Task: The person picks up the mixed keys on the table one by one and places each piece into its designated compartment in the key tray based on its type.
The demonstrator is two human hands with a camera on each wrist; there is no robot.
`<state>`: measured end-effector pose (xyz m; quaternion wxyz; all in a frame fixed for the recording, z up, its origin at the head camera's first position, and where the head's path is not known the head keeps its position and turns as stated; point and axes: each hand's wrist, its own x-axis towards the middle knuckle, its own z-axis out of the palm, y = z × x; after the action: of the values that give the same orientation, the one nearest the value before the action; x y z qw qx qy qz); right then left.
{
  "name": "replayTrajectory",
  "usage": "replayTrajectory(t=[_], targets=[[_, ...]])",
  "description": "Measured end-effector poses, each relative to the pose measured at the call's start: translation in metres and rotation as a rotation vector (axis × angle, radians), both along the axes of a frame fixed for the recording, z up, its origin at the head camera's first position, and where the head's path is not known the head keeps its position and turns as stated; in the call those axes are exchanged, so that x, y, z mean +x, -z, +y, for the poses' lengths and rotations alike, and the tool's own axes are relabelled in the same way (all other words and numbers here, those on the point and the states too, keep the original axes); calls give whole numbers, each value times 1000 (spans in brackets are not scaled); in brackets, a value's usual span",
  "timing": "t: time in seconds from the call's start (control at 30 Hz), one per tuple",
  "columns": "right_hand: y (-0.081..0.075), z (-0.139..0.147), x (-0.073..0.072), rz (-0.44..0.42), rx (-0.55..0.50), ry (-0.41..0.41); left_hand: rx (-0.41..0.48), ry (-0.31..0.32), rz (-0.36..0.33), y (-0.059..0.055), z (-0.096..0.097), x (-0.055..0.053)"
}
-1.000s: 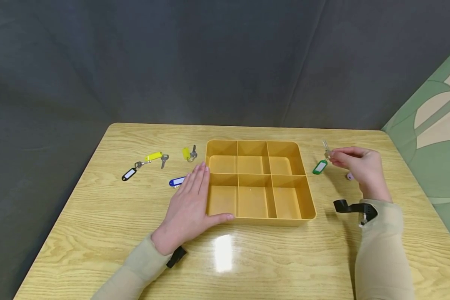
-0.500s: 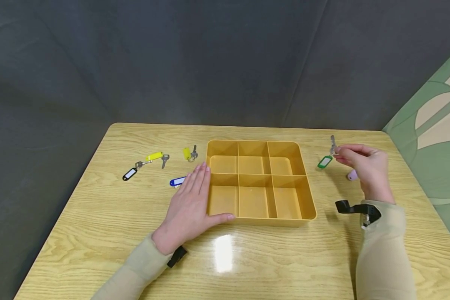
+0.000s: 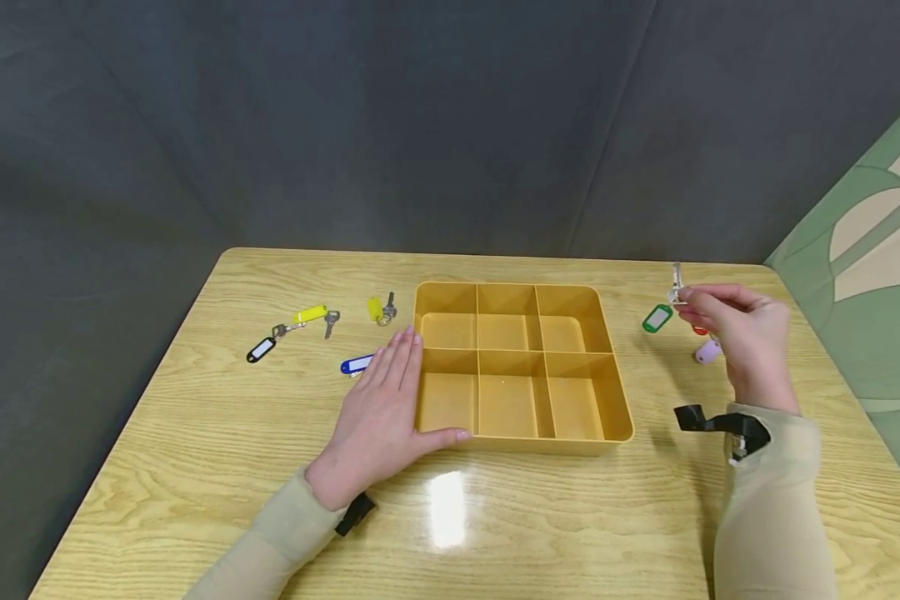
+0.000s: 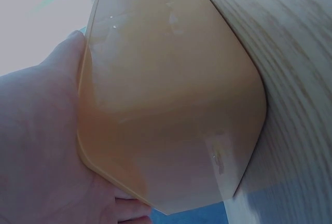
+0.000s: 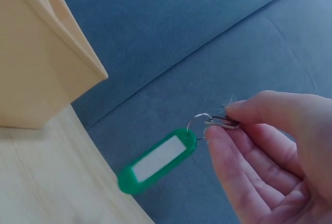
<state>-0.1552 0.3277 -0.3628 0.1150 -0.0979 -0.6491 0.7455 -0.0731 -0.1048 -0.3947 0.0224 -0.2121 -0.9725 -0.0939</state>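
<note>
My right hand (image 3: 746, 333) pinches a key (image 5: 224, 123) between thumb and fingertips, above the right side of the table. From the key's ring dangles a green key tag (image 5: 158, 162) with a white label. My left hand (image 3: 378, 408) lies with straight fingers along the left rim of a yellow-orange six-compartment tray (image 3: 540, 444), its thumb across the front rim. In the left wrist view the palm and thumb touch the outer corner of the tray (image 4: 171, 94). A purple key tag (image 3: 707, 351) and part of a red tag (image 3: 700, 330) show just beyond the right hand.
Left of the tray lie a black-tagged key (image 3: 261, 349), a yellow tag (image 3: 311, 314) beside a key (image 3: 332, 322), and another yellow-tagged key (image 3: 376, 309). A blue tag (image 3: 356, 364) sits partly behind the left fingers. Dark cloth hangs behind the wooden table (image 3: 195, 467).
My right hand has moved right and slightly back with the green-tagged key, away from the tray. The red tag has come into sight. My left hand stays in place.
</note>
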Motion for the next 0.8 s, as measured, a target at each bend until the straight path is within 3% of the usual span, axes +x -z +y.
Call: replayTrajectory(t=[0.8], targets=[[-14,-10,5,132,-99,20,6,6,19,1,0,0]])
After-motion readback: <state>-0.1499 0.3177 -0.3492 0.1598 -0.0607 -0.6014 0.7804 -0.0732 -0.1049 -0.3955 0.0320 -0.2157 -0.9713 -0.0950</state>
